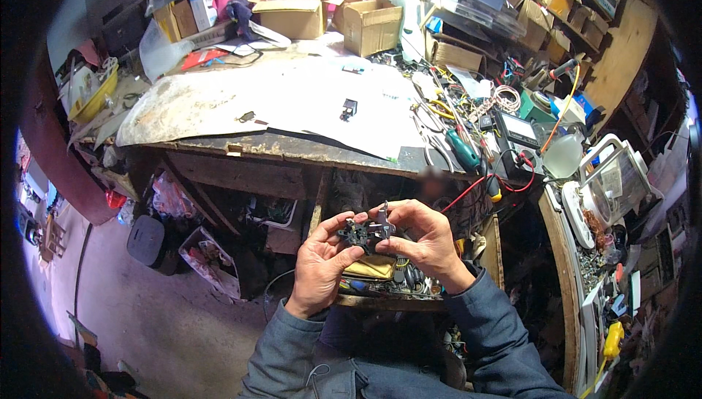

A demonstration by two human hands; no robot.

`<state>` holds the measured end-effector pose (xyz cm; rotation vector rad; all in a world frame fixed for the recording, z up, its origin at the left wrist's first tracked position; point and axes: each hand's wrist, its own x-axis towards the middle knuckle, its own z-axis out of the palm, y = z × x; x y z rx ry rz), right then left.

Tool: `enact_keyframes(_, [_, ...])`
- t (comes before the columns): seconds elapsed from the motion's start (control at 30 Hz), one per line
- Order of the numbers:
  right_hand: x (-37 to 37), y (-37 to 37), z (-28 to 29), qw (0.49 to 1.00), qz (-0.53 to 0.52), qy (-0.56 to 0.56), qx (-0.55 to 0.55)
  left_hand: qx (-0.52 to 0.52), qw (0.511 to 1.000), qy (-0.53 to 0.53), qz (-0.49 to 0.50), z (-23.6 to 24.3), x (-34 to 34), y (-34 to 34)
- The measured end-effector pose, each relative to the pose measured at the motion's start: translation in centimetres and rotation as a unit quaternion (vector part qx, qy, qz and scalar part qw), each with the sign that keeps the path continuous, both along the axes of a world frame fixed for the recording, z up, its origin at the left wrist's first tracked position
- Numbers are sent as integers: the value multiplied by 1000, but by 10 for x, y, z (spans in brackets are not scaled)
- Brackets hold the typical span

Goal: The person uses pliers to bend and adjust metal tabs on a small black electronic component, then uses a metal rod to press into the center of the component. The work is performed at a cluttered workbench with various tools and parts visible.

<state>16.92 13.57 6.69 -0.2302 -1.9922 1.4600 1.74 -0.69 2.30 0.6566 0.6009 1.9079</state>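
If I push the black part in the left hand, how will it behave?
The black part is probably light: the left hand holds it between thumb and fingertips. Its knobbly outline suggests it would catch or slide rather than roll. The small projections on its edge might snap under force, though I can't tell the material.

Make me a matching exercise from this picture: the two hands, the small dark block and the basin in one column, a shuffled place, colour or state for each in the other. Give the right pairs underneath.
Column one
1. Left hand
2. Right hand
3. Small dark block
4. Basin

Column two
A. Yellow, toward the left end of the bench
B. Holding a black part
C. Lying on the white sheet
D. Pinching a thin grey piece

Right pairs: 1-B, 2-D, 3-C, 4-A
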Motion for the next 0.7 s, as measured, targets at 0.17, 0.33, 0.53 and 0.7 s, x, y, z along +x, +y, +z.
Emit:
enact_keyframes(0.17, [-1, -2, 10, 986, -29, -15, 165, 1, 1000, 14, 3, -3, 0, 1])
enact_keyframes(0.33, [-1, -3, 14, 975, -39, -5, 218, -13, 1000, 26, -3, 0, -2, -1])
enact_keyframes(0.53, [-1, -1, 14, 974, -27, -11, 226, -10, 999, 34, -7, -4, -2, 0])
enact_keyframes(0.7, [-2, -1, 10, 976, -30, -20, 215, -43, 999, 27, -9, -4, -3, 0])
